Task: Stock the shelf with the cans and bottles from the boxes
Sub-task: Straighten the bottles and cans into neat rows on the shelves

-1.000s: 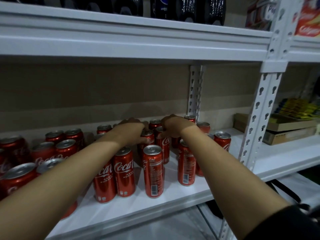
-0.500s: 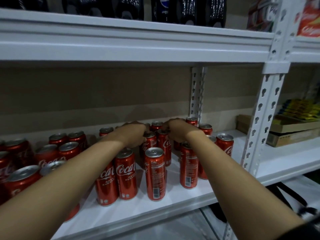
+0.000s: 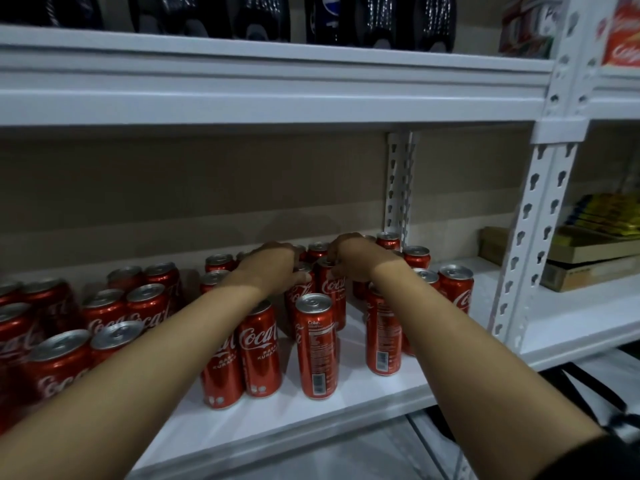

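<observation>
Two hands (image 3: 273,265) on perhaps thirty red cans (image 3: 317,344) — one shelf (image 3: 363,386)

Both hands' fingertips vanish behind the knuckles among the cans at centre frame, the dark bottles (image 3: 367,22) along the top edge are cut off above their bases, and the cans (image 3: 20,344) at far left run out of frame.

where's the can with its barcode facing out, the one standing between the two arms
In the head view that slim red can stands upright near the front of the white shelf, just right of the Coca-Cola logo can, between both forearms.
</observation>
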